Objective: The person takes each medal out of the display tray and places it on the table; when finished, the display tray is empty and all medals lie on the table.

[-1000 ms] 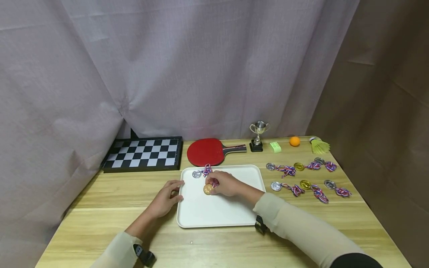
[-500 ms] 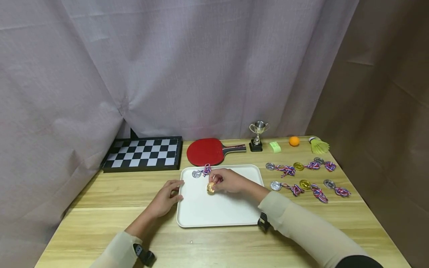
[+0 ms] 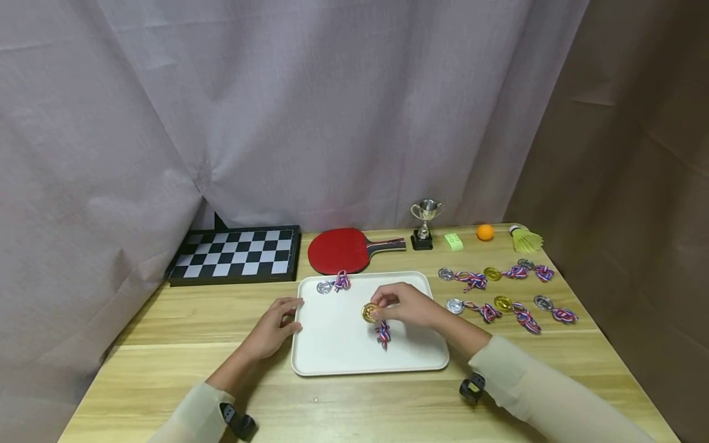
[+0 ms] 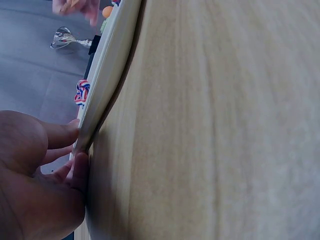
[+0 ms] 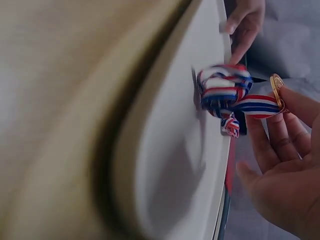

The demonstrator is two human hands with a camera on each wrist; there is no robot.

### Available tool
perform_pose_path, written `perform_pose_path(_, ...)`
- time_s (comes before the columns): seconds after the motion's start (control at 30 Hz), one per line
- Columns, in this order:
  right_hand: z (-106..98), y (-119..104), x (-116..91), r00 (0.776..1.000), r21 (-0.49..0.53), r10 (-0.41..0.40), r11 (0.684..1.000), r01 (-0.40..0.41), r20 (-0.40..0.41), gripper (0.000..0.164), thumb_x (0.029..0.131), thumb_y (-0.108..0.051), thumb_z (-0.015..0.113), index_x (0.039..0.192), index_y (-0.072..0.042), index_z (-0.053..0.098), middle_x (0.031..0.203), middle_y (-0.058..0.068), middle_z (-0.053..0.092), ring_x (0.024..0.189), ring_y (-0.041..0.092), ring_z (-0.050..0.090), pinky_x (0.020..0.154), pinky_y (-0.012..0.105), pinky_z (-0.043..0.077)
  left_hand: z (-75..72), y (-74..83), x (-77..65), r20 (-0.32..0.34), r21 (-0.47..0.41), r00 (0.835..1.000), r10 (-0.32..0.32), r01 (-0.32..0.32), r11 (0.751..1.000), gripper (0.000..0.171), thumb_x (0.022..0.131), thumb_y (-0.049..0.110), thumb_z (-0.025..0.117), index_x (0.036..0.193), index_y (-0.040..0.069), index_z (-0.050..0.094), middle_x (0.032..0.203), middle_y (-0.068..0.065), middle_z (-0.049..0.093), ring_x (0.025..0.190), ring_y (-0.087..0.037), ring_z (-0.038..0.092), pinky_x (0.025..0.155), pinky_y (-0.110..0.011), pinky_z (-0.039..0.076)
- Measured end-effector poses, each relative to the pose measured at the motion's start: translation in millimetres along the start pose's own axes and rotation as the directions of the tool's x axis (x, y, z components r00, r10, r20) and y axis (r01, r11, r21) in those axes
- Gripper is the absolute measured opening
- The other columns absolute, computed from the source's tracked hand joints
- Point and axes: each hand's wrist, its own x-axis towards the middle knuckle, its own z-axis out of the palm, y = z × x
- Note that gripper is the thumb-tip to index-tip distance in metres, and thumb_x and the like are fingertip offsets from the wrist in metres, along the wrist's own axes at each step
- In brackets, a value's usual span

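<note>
My right hand (image 3: 407,304) pinches a gold medal (image 3: 369,312) above the white tray (image 3: 332,351). The medal's red, white and blue ribbon (image 5: 225,92) hangs bunched below it, over the tray's surface. My left hand (image 3: 274,326) rests against the left rim of the tray, its thumb and fingers touching the edge; the left wrist view shows the fingertips (image 4: 67,132) at the rim. On the tray near its back left corner lies a silver medal (image 3: 324,287) with its ribbon bundled to the right.
Right of the tray, several silver and gold medals (image 3: 503,303) lie in two rows. Behind stand a chessboard (image 3: 238,252), a red table tennis bat (image 3: 338,251), a small trophy cup (image 3: 425,224), a green note pad (image 3: 454,242), an orange ball (image 3: 485,232) and a yellow shuttlecock (image 3: 525,239).
My right hand has moved right across the tray with the gold medal, lifting it so its ribbon now hangs visible underneath. My left hand has stayed at the rim.
</note>
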Motion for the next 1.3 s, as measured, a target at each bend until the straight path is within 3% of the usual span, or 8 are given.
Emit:
perform_pose_path(0.13, -7.4, 6.1, -25.9, 1.000, 0.087, 0.022, 0.996, -0.021, -0.007, 0.014, 0.095, -0.012, 0.075, 0.103, -0.001, 0.071, 0.090, 0.005, 0.071, 0.082, 0.014, 0.067, 0.077, 0.023, 0.054, 0.7, -1.0, -0.3, 0.004, -0.002, 1.000, -0.014, 0.014, 1.000, 0.051, 0.097, -0.004, 0.066, 0.146, -0.003, 0.053, 0.147, -0.021, 0.047, 0.124, -0.034, 0.058, 0.106, -0.050, 0.050)
perform_pose_path(0.37, -30.7, 17.2, -74.6, 0.995, 0.188, 0.095, 0.978, -0.086, -0.039, 0.021, 0.100, -0.014, 0.067, 0.112, 0.003, 0.065, 0.094, 0.021, 0.066, 0.079, 0.029, 0.069, 0.070, 0.030, 0.059, 1.3, -0.3, -1.8, 0.003, -0.007, 1.000, -0.020, 0.020, 1.000, 0.050, 0.097, -0.004, 0.065, 0.146, -0.003, 0.053, 0.147, -0.020, 0.047, 0.124, -0.034, 0.058, 0.105, -0.049, 0.051)
perform_pose_path(0.6, -46.8, 38.9, -117.4, 0.976, 0.204, 0.177, 0.967, -0.150, -0.125, 0.038, 0.099, -0.010, 0.068, 0.130, 0.008, 0.055, 0.089, 0.021, 0.064, 0.067, 0.019, 0.063, 0.059, 0.031, 0.058, 1.7, 2.9, -4.0, 0.003, 0.001, 1.000, -0.019, 0.019, 1.000, 0.050, 0.096, -0.005, 0.066, 0.145, -0.004, 0.054, 0.146, -0.022, 0.048, 0.123, -0.035, 0.058, 0.104, -0.049, 0.052)
perform_pose_path(0.7, -51.5, 46.1, -129.4, 0.957, 0.161, 0.227, 0.967, -0.198, -0.183, 0.038, 0.098, -0.010, 0.070, 0.130, 0.006, 0.057, 0.086, 0.021, 0.065, 0.065, 0.017, 0.061, 0.056, 0.030, 0.055, 1.8, 3.0, -4.0, 0.008, 0.009, 0.999, -0.032, 0.032, 0.999, 0.051, 0.097, -0.004, 0.066, 0.146, -0.002, 0.054, 0.147, -0.021, 0.047, 0.124, -0.035, 0.058, 0.105, -0.050, 0.052)
perform_pose_path(0.93, -46.3, 55.2, -144.3, 0.914, -0.059, 0.283, 0.948, -0.312, -0.290, 0.031, 0.092, -0.014, 0.077, 0.119, -0.003, 0.067, 0.086, 0.003, 0.070, 0.073, 0.014, 0.062, 0.063, 0.026, 0.050, 1.7, -0.2, -2.7, 0.010, 0.007, 1.000, -0.019, 0.019, 1.000, 0.050, 0.097, -0.003, 0.067, 0.146, -0.002, 0.054, 0.147, -0.020, 0.048, 0.124, -0.034, 0.058, 0.106, -0.051, 0.050)
perform_pose_path(1.13, -33.4, 61.5, -146.9, 0.905, -0.168, 0.229, 0.938, -0.303, -0.359, 0.024, 0.088, -0.009, 0.080, 0.110, -0.007, 0.071, 0.085, -0.002, 0.069, 0.075, 0.006, 0.060, 0.066, 0.024, 0.051, 1.4, 0.1, -2.2, 0.011, 0.004, 1.000, -0.015, 0.015, 1.000, 0.050, 0.097, -0.003, 0.066, 0.146, -0.002, 0.054, 0.147, -0.020, 0.047, 0.124, -0.034, 0.058, 0.106, -0.051, 0.050)
perform_pose_path(1.3, -28.5, 62.3, -146.9, 0.885, -0.240, 0.191, 0.919, -0.313, -0.425, 0.024, 0.086, -0.006, 0.081, 0.108, -0.008, 0.073, 0.087, -0.004, 0.067, 0.076, 0.005, 0.056, 0.066, 0.024, 0.048, 1.4, 0.4, -2.1, 0.008, 0.007, 1.000, -0.010, 0.010, 1.000, 0.050, 0.097, -0.003, 0.067, 0.145, -0.002, 0.054, 0.146, -0.020, 0.048, 0.123, -0.034, 0.058, 0.106, -0.051, 0.050)
